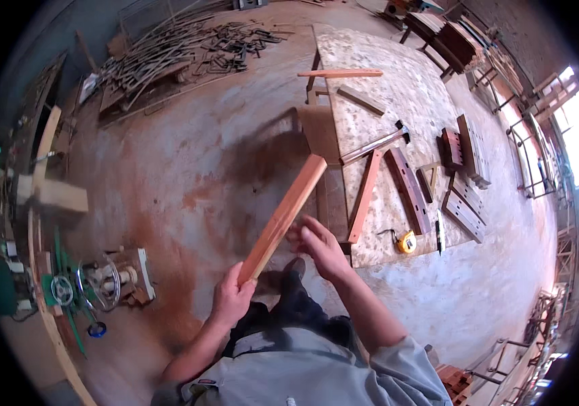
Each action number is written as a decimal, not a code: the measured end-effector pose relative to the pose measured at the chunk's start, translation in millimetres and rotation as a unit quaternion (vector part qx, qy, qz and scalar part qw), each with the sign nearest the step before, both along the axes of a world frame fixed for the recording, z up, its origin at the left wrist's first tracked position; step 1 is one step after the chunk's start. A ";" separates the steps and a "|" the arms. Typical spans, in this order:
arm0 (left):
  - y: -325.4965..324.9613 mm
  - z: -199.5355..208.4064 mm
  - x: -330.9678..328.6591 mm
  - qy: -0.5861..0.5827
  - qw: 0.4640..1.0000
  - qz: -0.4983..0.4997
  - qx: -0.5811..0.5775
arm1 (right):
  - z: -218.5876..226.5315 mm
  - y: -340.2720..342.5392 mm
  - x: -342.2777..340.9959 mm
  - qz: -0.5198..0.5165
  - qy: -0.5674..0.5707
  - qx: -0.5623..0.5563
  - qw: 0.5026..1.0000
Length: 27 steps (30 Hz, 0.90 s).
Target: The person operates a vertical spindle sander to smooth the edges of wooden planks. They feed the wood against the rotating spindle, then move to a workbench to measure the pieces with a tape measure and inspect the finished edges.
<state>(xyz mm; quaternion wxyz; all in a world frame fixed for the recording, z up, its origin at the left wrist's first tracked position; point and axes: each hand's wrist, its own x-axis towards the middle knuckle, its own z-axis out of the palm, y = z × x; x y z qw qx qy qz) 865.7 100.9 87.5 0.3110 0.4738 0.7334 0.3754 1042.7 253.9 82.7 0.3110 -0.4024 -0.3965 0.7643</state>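
Note:
My left hand (232, 298) grips the lower end of a reddish square-edged wooden bar (282, 220), which slants up and away to the right above the floor. Beside the bar's right edge is my right hand (323, 250), its fingers loosely bent and apart, holding nothing; they look slightly blurred. To the right stands a mottled worktable (391, 101). On it lie a hammer (374, 144), a reddish wooden strip (365, 196), a dark slotted wooden bar (408, 189), a triangular square (429, 181), a yellow tape measure (406, 242) and a pen-like tool (439, 233).
Several dark slotted blocks (464, 206) sit at the table's right side. Two more strips, one reddish (343, 73), lie toward its far end. A machine with handwheels (103, 281) stands at left. Metal rods and clamps (188, 57) are piled far left.

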 end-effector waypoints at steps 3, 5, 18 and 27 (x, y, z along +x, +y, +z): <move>-55.3 -0.7 -33.5 0.096 0.995 -0.015 0.031 | -15.7 -21.7 -51.1 0.000 0.145 -0.122 0.982; -96.3 -4.7 -52.9 0.176 0.982 0.014 0.069 | -8.6 -48.5 -85.9 0.035 0.178 -0.158 0.971; -271.2 35.3 -162.5 0.261 0.910 0.249 0.206 | 51.1 -162.4 -283.2 0.293 0.334 -0.246 0.862; -314.3 50.6 -214.1 -0.377 0.623 0.532 0.433 | 57.8 -194.3 -398.5 0.423 0.234 -0.187 0.855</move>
